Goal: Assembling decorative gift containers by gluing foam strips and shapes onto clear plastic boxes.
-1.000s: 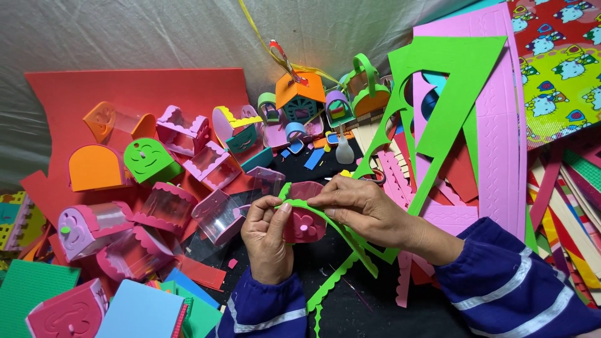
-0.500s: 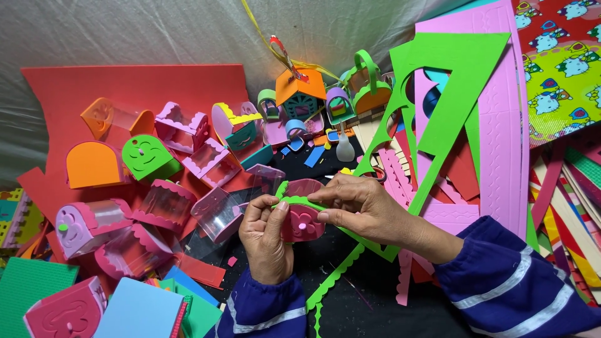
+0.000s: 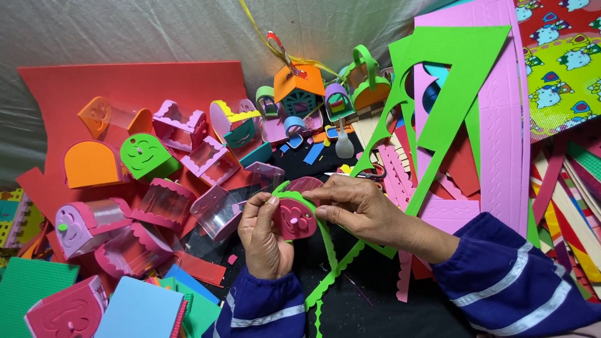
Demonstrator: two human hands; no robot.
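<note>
Left hand grips a small pink foam box, fingers curled behind it, thumb on its top edge. Right hand pinches a green scalloped strip against the box's arched rim; the strip trails down below the fingers. Scissors lie just beyond the right knuckles.

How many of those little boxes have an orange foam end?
2: one see-through box with orange ends at upper left on the red sheet, one orange arched box just below it. Others may be hidden.
</note>
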